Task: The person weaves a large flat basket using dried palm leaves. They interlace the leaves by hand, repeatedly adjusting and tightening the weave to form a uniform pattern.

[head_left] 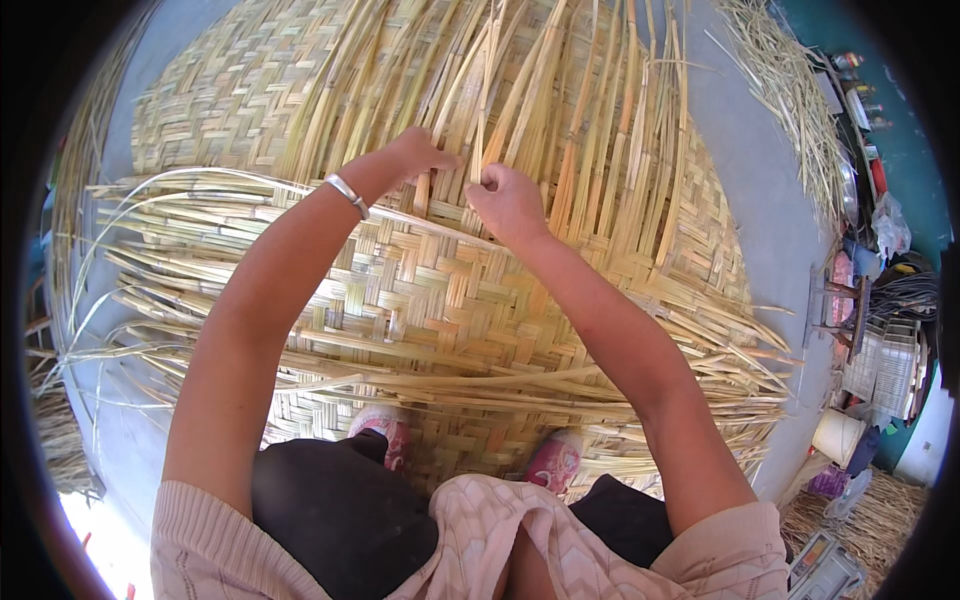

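A large mat (pixel 430 300) of flat, pale yellow-green reed strips lies in a herringbone weave beneath me. From its middle, long loose reed strips (pixel 590 130) run away toward the far edge. My right hand (pixel 512 207) pinches one reed strip between thumb and bent forefinger. Just left of it, my left hand (pixel 422 156) is closed over neighbouring strips, its fingertips partly hidden; a silver bangle (pixel 347 196) circles that wrist. More reed strips (pixel 200 215) lie crosswise below my hands, their loose ends fanning out at both sides.
My pink shoes (pixel 553 460) stand on the mat's near part. Piles of loose straw (pixel 785 100) lie on the grey floor (pixel 735 120) at the far right. Along the right wall are a small wooden stool (pixel 838 300), a cream bucket (pixel 840 437) and other household things.
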Action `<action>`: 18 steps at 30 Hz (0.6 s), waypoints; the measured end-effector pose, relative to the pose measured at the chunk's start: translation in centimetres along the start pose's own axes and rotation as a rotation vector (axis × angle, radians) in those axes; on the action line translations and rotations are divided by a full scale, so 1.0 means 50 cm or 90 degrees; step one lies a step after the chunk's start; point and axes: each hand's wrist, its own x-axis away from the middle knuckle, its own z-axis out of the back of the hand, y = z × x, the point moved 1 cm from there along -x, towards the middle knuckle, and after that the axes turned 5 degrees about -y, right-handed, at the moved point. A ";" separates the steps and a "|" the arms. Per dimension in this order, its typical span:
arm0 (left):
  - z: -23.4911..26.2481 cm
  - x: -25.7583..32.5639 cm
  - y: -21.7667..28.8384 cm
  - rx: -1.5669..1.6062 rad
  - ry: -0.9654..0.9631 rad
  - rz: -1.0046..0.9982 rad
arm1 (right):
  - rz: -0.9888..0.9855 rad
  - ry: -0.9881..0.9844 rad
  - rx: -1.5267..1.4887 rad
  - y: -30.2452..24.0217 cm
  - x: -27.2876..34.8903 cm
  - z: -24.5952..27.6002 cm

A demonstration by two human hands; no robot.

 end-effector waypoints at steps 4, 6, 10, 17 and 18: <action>-0.004 0.023 -0.015 0.130 -0.006 -0.014 | -0.003 0.041 -0.009 0.008 -0.008 -0.014; -0.012 0.042 -0.020 0.198 0.004 -0.049 | -0.005 0.050 -0.004 0.013 -0.012 -0.021; -0.020 0.057 -0.024 0.328 -0.042 -0.054 | -0.012 0.052 0.005 0.021 -0.014 -0.031; -0.034 0.052 -0.041 0.372 -0.026 -0.105 | -0.001 0.062 0.005 0.026 -0.011 -0.036; -0.036 0.055 -0.044 0.393 -0.037 -0.122 | 0.003 0.065 0.003 0.027 -0.011 -0.036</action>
